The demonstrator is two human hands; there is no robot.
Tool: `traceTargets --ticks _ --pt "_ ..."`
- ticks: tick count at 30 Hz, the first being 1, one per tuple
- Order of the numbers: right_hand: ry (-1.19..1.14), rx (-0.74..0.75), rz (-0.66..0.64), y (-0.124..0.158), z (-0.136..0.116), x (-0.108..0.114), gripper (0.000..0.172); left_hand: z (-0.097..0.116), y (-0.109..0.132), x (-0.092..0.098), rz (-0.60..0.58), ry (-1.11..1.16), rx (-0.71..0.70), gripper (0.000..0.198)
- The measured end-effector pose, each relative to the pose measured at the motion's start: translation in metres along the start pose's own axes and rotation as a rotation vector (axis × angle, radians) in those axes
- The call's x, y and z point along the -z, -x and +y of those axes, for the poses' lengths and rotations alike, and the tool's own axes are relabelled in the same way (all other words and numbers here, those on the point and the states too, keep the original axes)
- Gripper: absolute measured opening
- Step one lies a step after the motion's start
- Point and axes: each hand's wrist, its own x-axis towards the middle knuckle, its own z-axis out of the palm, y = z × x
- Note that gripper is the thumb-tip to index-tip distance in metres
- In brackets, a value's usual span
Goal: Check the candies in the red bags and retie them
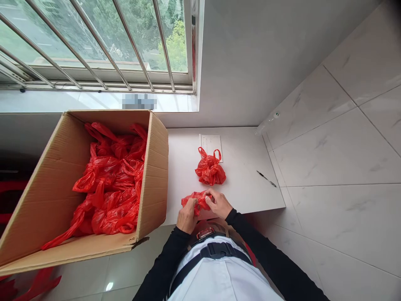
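Note:
Close to the front edge of the white table, a red plastic bag (191, 196) is gripped by both of my hands. My left hand (187, 217) has its fingers closed on the bag's near left part. The fingers of my right hand (219, 204) pinch its right side. What the bag contains, if anything, is hidden. Just beyond my hands sits another red plastic bag (210, 170), filled and with its two handle loops standing up. It partly covers a white printed sheet or booklet (213, 140).
A large open cardboard box (156, 167) stands to the left, holding several red plastic bags (115, 184). On the right of the white table (241, 154) lies a pen (266, 178). A barred window (103, 46) is behind the box. Red material (37, 286) lies at lower left.

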Motion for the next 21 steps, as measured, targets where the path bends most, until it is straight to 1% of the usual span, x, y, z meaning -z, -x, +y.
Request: traceTargets --ticks 2,4,6,8,12,14,16,18,21 --pt "-0.047 -0.023 -0.061 0.000 0.000 -0.002 0.020 -0.003 0.002 -0.003 0.044 -0.029 0.047 0.028" --pt "-0.090 -0.045 -0.133 -0.001 0.001 -0.003 0.028 -0.005 0.004 -0.005 0.072 -0.040 0.073 0.032" --pt "-0.111 -0.052 -0.182 -0.002 0.002 -0.002 0.033 -0.006 0.006 -0.007 0.070 -0.029 0.064 0.034" --pt "-0.105 -0.045 -0.184 -0.005 0.003 0.001 0.031 -0.005 0.006 -0.007 0.055 -0.008 0.040 0.033" --pt "-0.048 -0.023 -0.092 -0.007 0.001 0.005 0.025 0.000 0.004 -0.006 0.021 0.012 0.012 0.025" --pt "-0.012 -0.022 -0.041 -0.007 0.002 0.004 0.023 0.002 0.002 -0.005 -0.008 0.005 0.003 0.027" --pt "0.030 -0.037 0.004 -0.005 0.008 0.002 0.021 0.000 0.004 -0.002 -0.037 -0.016 0.004 0.032" --pt "0.080 -0.083 0.060 -0.001 0.023 0.002 0.020 -0.007 0.012 0.003 -0.051 -0.060 0.037 0.036" --pt "0.154 -0.217 0.174 0.005 0.058 0.005 0.020 -0.024 0.030 0.011 -0.044 -0.160 0.160 0.032"
